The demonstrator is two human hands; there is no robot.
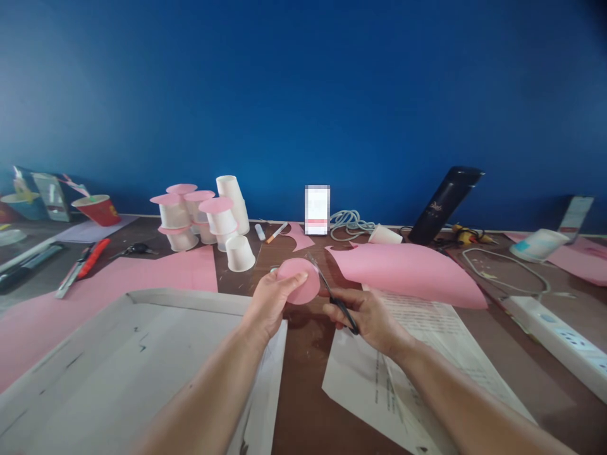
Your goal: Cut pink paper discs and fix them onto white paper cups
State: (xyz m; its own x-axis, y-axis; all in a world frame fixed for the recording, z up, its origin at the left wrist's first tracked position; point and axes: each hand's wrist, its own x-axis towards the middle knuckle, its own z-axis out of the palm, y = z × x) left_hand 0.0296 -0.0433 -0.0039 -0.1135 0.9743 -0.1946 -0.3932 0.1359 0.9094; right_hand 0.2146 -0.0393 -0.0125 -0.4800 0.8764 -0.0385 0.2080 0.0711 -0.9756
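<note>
Between thumb and fingers my left hand (275, 300) pinches a round pink paper disc (300, 289). Black-handled scissors (349, 316) are in my right hand (363, 316), their blades at the right edge of the disc. A larger pink sheet (408, 268) with a curved cut edge lies just beyond my right hand. To the left, white paper cups (179, 240) stand stacked with pink discs (215, 205) between and on top of them. One plain white cup (240, 254) is in front of a taller stack of cups (233, 199).
A shallow white box (184, 300) fills the front left, and printed paper (351, 373) lies under my right forearm. Behind are a phone (317, 212), a coiled cable (353, 224) and a tilted black bottle (443, 205). A power strip (559, 335) is at right, a box cutter (78, 268) at left.
</note>
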